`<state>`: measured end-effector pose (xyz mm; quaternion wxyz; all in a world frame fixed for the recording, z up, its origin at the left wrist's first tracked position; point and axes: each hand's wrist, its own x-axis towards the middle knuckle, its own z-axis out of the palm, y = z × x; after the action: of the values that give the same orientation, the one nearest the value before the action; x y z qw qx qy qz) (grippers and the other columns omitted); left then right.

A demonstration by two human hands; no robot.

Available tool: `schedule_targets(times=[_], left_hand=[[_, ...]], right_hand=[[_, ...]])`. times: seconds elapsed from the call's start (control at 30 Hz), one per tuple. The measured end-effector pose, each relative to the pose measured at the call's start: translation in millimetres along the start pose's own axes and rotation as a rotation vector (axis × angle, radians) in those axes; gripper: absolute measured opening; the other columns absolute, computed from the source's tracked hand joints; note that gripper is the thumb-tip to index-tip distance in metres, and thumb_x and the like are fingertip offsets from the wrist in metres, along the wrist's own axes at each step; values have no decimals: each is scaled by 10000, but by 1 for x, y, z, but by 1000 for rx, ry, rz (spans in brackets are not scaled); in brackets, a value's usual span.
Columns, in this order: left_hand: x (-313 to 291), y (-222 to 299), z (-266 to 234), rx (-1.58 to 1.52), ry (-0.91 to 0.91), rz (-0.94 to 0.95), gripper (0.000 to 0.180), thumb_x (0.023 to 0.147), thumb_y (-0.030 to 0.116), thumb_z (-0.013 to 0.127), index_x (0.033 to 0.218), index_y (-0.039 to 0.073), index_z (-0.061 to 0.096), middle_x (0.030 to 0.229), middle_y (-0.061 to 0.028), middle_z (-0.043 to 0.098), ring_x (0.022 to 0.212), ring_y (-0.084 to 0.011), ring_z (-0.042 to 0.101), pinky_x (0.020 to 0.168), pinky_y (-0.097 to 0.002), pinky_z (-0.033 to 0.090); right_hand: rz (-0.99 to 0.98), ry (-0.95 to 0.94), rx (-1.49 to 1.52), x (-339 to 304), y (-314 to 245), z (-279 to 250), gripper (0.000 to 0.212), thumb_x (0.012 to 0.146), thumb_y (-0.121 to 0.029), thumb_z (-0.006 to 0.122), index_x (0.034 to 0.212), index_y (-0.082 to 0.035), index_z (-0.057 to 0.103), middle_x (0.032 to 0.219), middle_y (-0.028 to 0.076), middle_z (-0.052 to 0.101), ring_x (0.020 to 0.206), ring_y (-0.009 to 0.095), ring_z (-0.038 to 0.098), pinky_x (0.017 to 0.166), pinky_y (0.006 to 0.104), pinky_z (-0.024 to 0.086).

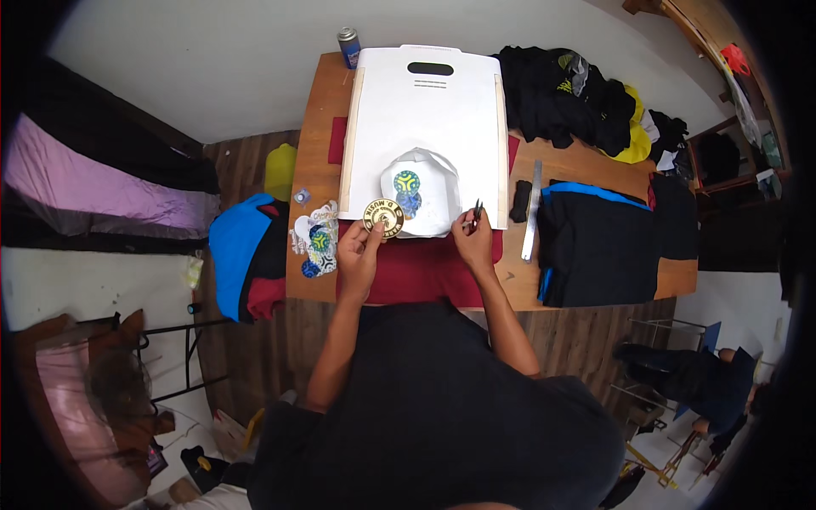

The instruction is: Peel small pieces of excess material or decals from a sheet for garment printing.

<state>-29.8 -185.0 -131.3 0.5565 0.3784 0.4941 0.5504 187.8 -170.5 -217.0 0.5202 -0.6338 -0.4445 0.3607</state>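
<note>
Round badge (385, 212) held at white board (371, 119)

From my remote place, I see the left hand (360, 255) with thumb and finger clamped on this badge, over the board's lower left part. The right hand (473, 242), at its lower right, has fingers closed on a dark tool (478, 209) (its kind I cannot tell). Right of the board lies a ruler (532, 212).

The disc (390, 216) in my left hand (359, 262) wore dark brown and cream rings. My board (425, 115) was white, my cloth (421, 272) deep red (the folded garments (608, 246) were black, with bright blue), and one round patch (407, 181) mixed green and blue.
</note>
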Motion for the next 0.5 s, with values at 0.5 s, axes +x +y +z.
schedule_targets(times=[0.5], left_hand=[[2, 1, 22, 64, -15, -27, 174, 911, 150, 601, 1001, 1, 591, 858, -30, 655, 733, -49, 549, 679, -197, 412]], right_hand=[[25, -165, 222, -12, -31, -11, 116, 919, -125, 534, 980, -39, 484, 757, -30, 442, 651, 46, 371, 585, 195, 333]])
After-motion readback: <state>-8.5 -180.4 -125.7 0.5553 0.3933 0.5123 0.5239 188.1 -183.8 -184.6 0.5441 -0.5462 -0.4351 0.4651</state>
